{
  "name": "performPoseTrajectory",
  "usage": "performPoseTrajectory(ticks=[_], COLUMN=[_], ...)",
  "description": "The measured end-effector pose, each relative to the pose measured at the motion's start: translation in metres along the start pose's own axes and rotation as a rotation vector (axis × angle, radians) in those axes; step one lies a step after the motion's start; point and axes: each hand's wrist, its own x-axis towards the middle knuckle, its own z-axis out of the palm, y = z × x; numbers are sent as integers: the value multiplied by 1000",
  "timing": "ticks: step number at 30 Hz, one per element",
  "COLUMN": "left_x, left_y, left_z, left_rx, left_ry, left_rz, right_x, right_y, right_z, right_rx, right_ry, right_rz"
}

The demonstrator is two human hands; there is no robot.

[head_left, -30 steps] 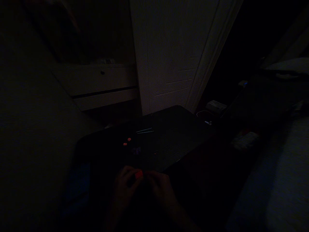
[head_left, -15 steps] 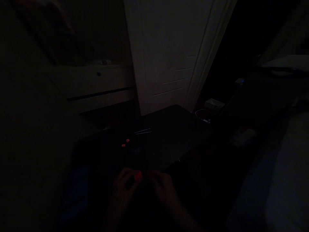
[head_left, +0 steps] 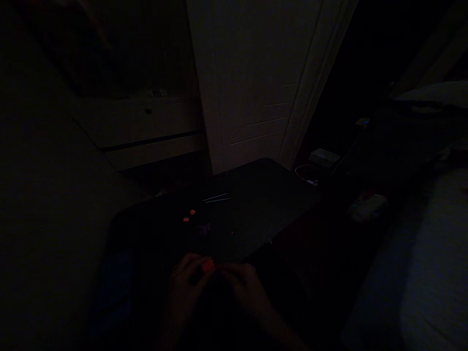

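The view is very dark. My left hand (head_left: pixel 187 278) pinches a small red block-like piece (head_left: pixel 208 265) between thumb and fingers at the near side of a dark table (head_left: pixel 263 195). Close beside it, my right hand (head_left: pixel 241 280) has its fingers drawn together, their tips almost at the red piece; whether they hold something small is too dark to make out. Beyond the hands lie two small orange-red pieces (head_left: pixel 186 220) and a dim, dark object (head_left: pixel 204 229) whose kind I cannot tell. A pair of thin, tweezers-like metal prongs (head_left: pixel 216 198) rests farther back.
Behind the table stand a pale door (head_left: pixel 252 87) and a drawer cabinet (head_left: pixel 153 122). A white cable (head_left: pixel 306 171) and a small box (head_left: pixel 324 157) are at the right. A bluish flat shape (head_left: pixel 113 292) lies at left, pale fabric (head_left: pixel 435 273) at right.
My right fingertips have come slightly closer to the red piece in my left hand. Otherwise the hands and the things on the table stay almost where they were.
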Motion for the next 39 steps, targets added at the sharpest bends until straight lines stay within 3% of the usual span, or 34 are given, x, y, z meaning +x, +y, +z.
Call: performPoseTrajectory(ticks=[4, 8, 19, 28, 35, 39], left_x=[0, -1, -1, -2, -2, -1], left_y=[0, 0, 15, 4, 3, 5], left_z=[0, 0, 6, 12, 8, 4], left_rx=[-1, 9, 139, 169, 126, 70], left_ry=[19, 44, 74, 152, 143, 98], left_rz=[35, 68, 166, 270, 180, 142], right_x=[0, 3, 7, 3, -1, 3], right_y=[6, 8, 4, 1, 0, -4], right_z=[-3, -4, 2, 1, -2, -12], right_rx=[-9, -51, -62, -32, 34, 3], right_ry=[54, 149, 101, 57, 63, 134], right_rz=[75, 41, -27, -4, 70, 21])
